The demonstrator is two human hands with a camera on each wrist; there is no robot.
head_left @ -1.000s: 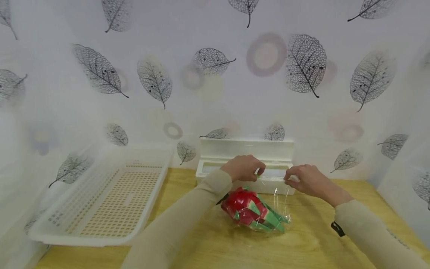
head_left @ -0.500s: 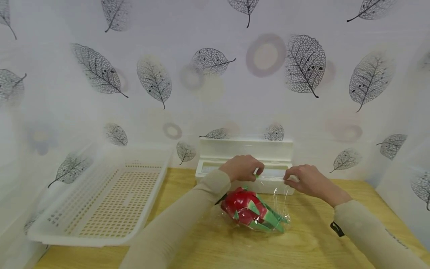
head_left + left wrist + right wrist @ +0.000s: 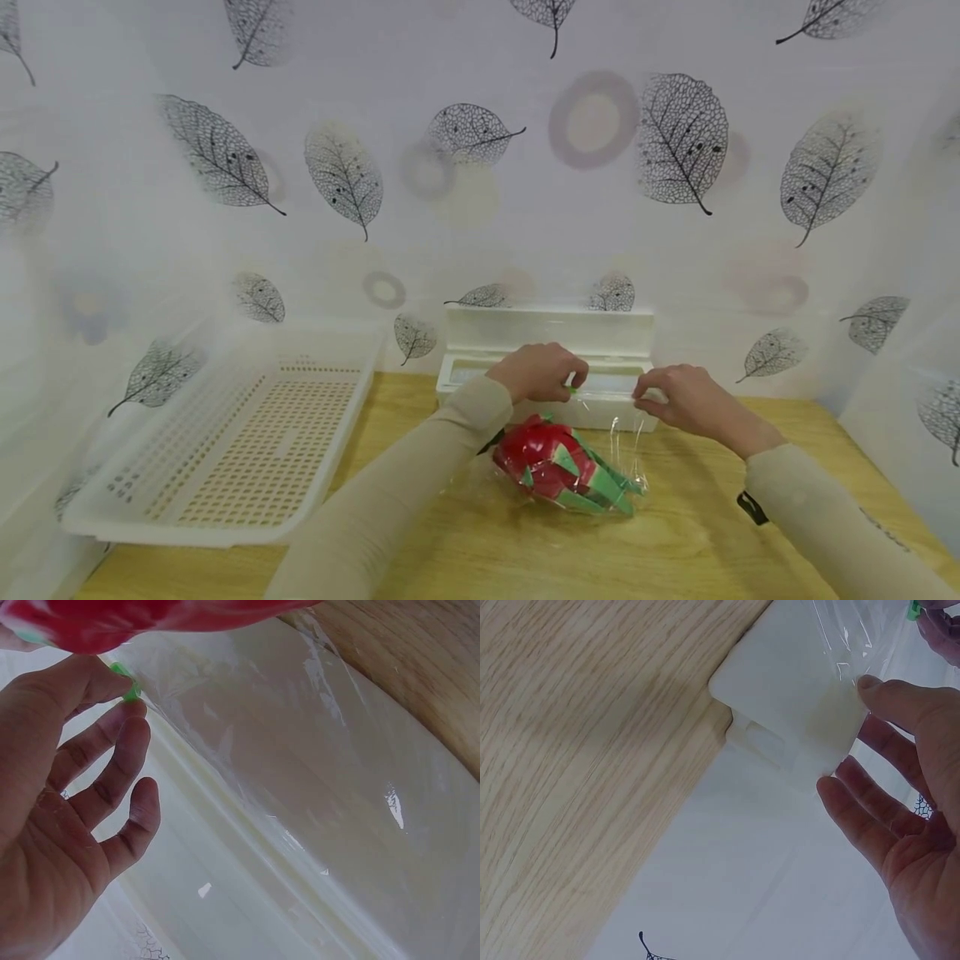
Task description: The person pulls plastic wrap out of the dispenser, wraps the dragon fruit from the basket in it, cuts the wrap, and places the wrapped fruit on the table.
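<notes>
A white cling film box (image 3: 551, 408) stands at the back of the wooden table with its lid raised. Clear cling film (image 3: 626, 442) runs over its front edge and down around a red and green dragon fruit (image 3: 558, 467) lying just before it. Between thumb and index finger, my left hand (image 3: 543, 372) pinches a small green slider (image 3: 126, 681) on the box's edge; its other fingers are loosely bent. At the box's right end my right hand (image 3: 686, 402) pinches the film against the edge, thumb (image 3: 889, 694) in front. Part of the index finger is hidden there.
A white perforated plastic basket (image 3: 348, 454) sits on the left of the table (image 3: 465, 558). Directly behind the box hangs a pale sheet (image 3: 480, 225) printed with leaves, which also closes off both sides.
</notes>
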